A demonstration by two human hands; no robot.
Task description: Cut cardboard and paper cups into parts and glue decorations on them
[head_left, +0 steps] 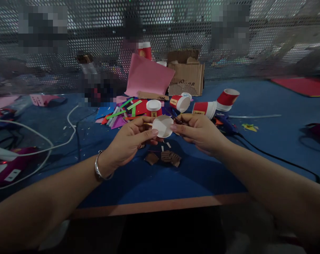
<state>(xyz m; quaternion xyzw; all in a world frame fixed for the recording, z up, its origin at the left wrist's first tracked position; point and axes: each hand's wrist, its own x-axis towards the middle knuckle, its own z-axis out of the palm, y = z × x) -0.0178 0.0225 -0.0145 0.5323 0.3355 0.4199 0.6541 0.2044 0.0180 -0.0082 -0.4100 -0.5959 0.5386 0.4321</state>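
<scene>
Head cam has both hands up over the blue table (139, 187), pretty central and in toward the front edge. Left hand (130, 139) is pinching one side of a round white paper piece (163, 126) between thumb and fingers, and the right hand (201, 132) has the opposite rim pinched the same way. Something dark is by the right fingers too, can't really make it out. Silver bracelet (97, 166) on the left wrist, btw. Couple of brown corrugated cardboard scraps (171, 157) lie below the hands, nearer the front edge. Past the hands it's a pile of green paper strips (116, 114) and other colored bits, with red-and-white paper cups (228, 99) alongside, one tipped on its side. Toward the far edge sit a pink sheet (149, 77) and a cardboard box (186, 80). Red sheet (304, 85) is over by the far right corner.
</scene>
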